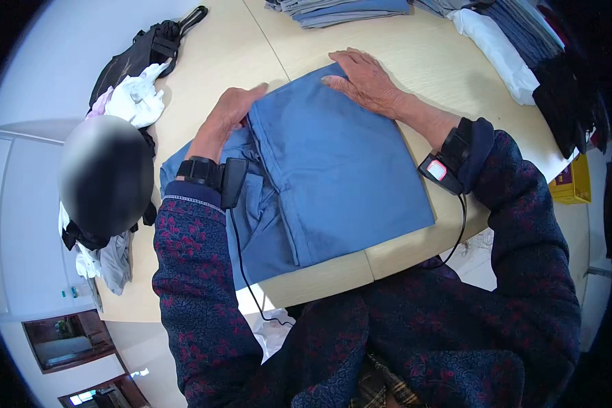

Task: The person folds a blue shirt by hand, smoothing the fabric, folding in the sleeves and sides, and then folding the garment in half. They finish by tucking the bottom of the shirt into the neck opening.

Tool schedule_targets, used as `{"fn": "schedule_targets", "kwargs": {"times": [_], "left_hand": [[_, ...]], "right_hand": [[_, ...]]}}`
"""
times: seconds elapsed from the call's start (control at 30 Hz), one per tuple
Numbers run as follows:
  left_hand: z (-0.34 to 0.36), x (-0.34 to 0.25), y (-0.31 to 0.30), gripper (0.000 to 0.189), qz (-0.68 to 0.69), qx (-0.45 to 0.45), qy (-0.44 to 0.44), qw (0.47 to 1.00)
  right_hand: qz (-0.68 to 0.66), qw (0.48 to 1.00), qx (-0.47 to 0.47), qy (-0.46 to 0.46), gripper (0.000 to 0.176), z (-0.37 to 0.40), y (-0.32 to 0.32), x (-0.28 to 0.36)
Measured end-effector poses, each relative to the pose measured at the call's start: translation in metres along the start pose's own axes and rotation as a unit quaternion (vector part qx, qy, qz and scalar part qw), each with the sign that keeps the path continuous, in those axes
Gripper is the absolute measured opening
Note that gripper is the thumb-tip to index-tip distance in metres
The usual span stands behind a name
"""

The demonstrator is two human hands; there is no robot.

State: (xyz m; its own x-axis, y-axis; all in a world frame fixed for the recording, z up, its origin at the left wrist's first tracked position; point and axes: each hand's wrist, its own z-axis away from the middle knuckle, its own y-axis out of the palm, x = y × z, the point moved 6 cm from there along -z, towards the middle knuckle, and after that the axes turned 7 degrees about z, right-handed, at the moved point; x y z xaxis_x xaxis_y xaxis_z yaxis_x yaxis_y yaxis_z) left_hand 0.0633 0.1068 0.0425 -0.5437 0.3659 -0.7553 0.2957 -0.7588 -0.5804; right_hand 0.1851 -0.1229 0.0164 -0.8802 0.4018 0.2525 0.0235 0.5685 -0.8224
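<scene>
A blue garment [353, 177], partly folded, lies on the pale wooden table near its front edge. Its right part is a smooth folded panel, while the left part is loose and creased. At the panel's upper left corner is my left hand [230, 112], thumb stretched toward the edge and its other fingers partly hidden by the cloth. My right hand [366, 78] rests on the top right corner, fingers spread, palm down, thumb on the fabric.
Stacked folded clothes [350, 10] lie at the back of the table [231, 47]. Dark clothes [523, 47] and a white bundle [496, 58] sit at the right. A black bag [143, 58] and white cloth [136, 98] lie left, beside a blurred round shape. Cables hang from both wrists.
</scene>
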Motion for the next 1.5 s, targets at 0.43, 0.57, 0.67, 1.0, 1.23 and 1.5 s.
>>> {"fn": "schedule_targets", "kwargs": {"times": [0.43,0.57,0.67,1.0,1.23,1.5], "left_hand": [[-0.002,-0.001,-0.006,0.032,-0.049,-0.02,0.153,0.987],[-0.004,-0.002,-0.016,0.032,-0.123,-0.072,0.22,0.965],[-0.013,0.014,-0.006,0.031,-0.203,-0.079,0.181,0.959],[0.004,0.006,0.003,0.03,-0.309,-0.134,0.272,0.901],[0.024,-0.006,-0.001,0.042,-0.359,-0.201,0.322,0.853],[0.114,-0.008,0.035,0.069,-0.385,-0.129,0.433,0.805]], "right_hand": [[0.018,1.0,0.01,0.004,0.07,0.0,0.002,-0.001],[0.034,0.999,0.011,0.005,0.069,0.0,0.002,0.0],[0.046,0.999,-0.006,-0.003,0.068,0.002,0.002,0.002],[0.121,0.992,0.036,-0.018,0.06,0.0,0.013,-0.001],[0.1,0.991,0.084,-0.008,0.056,-0.005,0.004,0.007],[0.092,0.991,0.098,-0.001,0.05,-0.007,-0.003,0.013]]}}
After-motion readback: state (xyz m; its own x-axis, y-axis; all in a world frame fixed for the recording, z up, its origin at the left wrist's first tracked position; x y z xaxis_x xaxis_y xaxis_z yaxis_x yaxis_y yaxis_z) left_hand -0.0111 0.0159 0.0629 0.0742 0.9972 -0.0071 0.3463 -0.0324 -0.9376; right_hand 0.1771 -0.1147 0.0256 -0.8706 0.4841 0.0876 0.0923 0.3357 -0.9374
